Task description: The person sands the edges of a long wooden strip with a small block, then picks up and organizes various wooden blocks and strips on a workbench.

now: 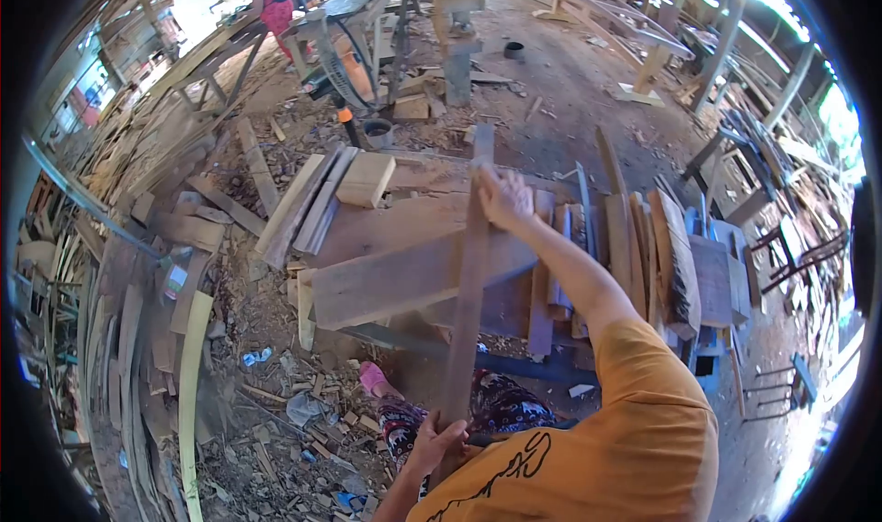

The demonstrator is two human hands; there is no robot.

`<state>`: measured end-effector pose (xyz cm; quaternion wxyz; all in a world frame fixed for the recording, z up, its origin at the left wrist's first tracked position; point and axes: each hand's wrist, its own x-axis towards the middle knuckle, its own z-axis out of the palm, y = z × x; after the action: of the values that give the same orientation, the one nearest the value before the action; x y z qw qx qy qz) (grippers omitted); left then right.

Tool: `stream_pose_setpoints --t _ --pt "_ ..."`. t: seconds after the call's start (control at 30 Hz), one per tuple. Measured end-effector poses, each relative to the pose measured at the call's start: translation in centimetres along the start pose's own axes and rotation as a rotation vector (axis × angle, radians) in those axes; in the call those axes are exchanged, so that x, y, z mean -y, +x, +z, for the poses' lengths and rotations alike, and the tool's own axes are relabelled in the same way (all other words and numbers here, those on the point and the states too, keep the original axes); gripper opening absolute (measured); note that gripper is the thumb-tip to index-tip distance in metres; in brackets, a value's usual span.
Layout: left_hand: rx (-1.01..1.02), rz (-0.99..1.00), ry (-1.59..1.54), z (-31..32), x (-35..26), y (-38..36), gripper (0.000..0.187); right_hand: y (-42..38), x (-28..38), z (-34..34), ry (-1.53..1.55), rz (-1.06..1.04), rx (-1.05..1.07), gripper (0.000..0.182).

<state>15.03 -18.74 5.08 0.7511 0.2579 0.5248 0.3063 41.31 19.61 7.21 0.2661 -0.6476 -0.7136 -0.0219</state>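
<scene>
A long, narrow wooden board (470,292) runs from near my waist out over the workbench. Close to my body, my left hand (436,444) grips its lower end, thumb across the face. Toward the far end, my right hand (503,198) is closed over the board's right edge with its fingers curled. Underneath, a wider plank (386,283) lies at a slant across the bench, and the narrow board crosses over it. The fingertips of my right hand are partly hidden.
A short thick wood block (366,180) and narrow strips (326,200) lie at the bench's left. Several boards (634,246) stand close on the right. Scraps litter the ground (285,430). A dark bucket (377,133) sits beyond; a person in red (271,7) stands far off.
</scene>
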Motion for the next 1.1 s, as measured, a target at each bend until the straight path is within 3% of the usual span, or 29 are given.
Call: stream_pose_setpoints --t 0.03,0.17,0.23,0.3,0.37,0.4,0.43,0.47,0.5,0.6,0.67,0.7,0.87,0.97,1.1 --pt "-0.015 0.129 0.073 0.2 0.0 0.2 0.039 2.0 -1.0 0.7 0.007 0.059 0.008 0.042" --pt "0.01 0.17 0.003 -0.5 1.4 0.6 0.041 3.9 -0.8 1.1 -0.055 0.147 0.037 0.044" --pt "-0.029 0.037 0.027 0.2 -0.6 0.0 0.04 1.0 0.8 0.4 -0.139 -0.009 0.068 0.046" --pt "-0.075 0.063 0.064 0.4 -0.7 0.1 0.037 -6.1 5.1 -3.1 -0.158 -0.178 0.123 0.053" --pt "-0.218 0.146 0.237 0.7 -0.7 0.4 0.04 -13.4 9.1 -6.5 -0.113 -0.265 0.339 0.058" --pt "-0.211 0.154 0.242 0.7 -0.5 0.5 0.04 -17.5 9.7 -6.5 -0.077 -0.401 0.245 0.06" --pt "-0.341 0.261 0.548 0.6 0.0 0.5 0.045 -19.9 11.3 -9.1 -0.036 -0.466 0.437 0.06" --pt "-0.473 0.369 0.855 0.5 0.3 0.7 0.051 -22.8 11.4 -8.6 0.018 -0.584 0.422 0.058" --pt "-0.5 0.401 0.822 0.9 0.1 0.4 0.06 -23.4 11.0 -9.1 0.175 -0.644 0.443 0.055" --pt "-0.532 0.424 1.04 0.2 0.2 0.1 0.059 -16.7 9.1 -8.5 0.147 -0.558 0.363 0.052" --pt "-0.579 0.479 1.082 -0.9 0.6 1.1 0.057 -9.2 5.7 -4.7 0.185 -0.385 0.173 0.05" --pt "-0.589 0.426 1.132 -1.2 0.2 1.2 0.057 -5.3 4.8 -5.2 0.065 -0.256 0.231 0.051" --pt "-0.588 0.277 1.274 -3.4 -1.0 0.8 0.054 11.2 -4.0 2.9 -0.127 0.057 0.099 0.042" --pt "-0.562 0.418 1.198 -4.7 -2.8 0.8 0.054 15.6 -7.1 3.9 -0.12 0.211 0.058 0.038" --pt "-0.571 0.646 1.224 -5.5 -3.5 0.9 0.054 15.4 -7.4 3.4 -0.111 0.143 -0.116 0.042"
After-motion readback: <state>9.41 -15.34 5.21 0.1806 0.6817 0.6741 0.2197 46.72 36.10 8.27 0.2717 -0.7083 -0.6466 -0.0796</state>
